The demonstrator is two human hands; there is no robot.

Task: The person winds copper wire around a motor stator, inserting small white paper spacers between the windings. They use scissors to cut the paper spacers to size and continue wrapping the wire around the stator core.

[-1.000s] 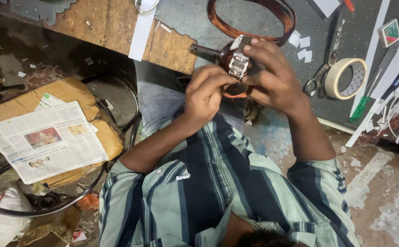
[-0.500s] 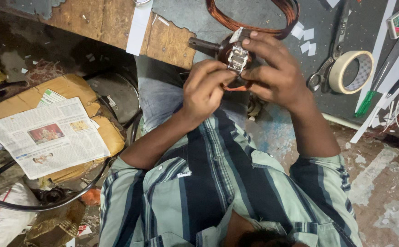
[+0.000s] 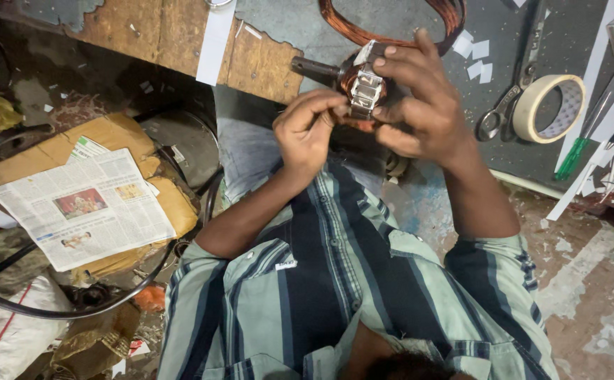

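Both my hands hold a small motor armature (image 3: 365, 88) with steel slots and copper winding, up over the dark bench top (image 3: 286, 28). Its metal shaft (image 3: 314, 69) sticks out to the left. My right hand (image 3: 420, 105) wraps the armature from the right, fingers laid across its top. My left hand (image 3: 307, 130) pinches at its lower left side with thumb and fingertips. A loop of copper wire (image 3: 391, 28) lies on the bench just behind the armature. My striped shirt sleeves fill the lower part of the view.
Scissors (image 3: 511, 105), a roll of tape (image 3: 550, 109), a green-handled tool (image 3: 573, 156) and small white paper pieces (image 3: 472, 49) lie on the bench at right. A white paper strip (image 3: 214, 42) hangs at the left. A newspaper (image 3: 85, 207) rests on cardboard and clutter on the floor, lower left.
My right fingers have slid further over the armature's top, and my left fingertips have shifted along its side. The view has tilted slightly; the hands stay in the same place.
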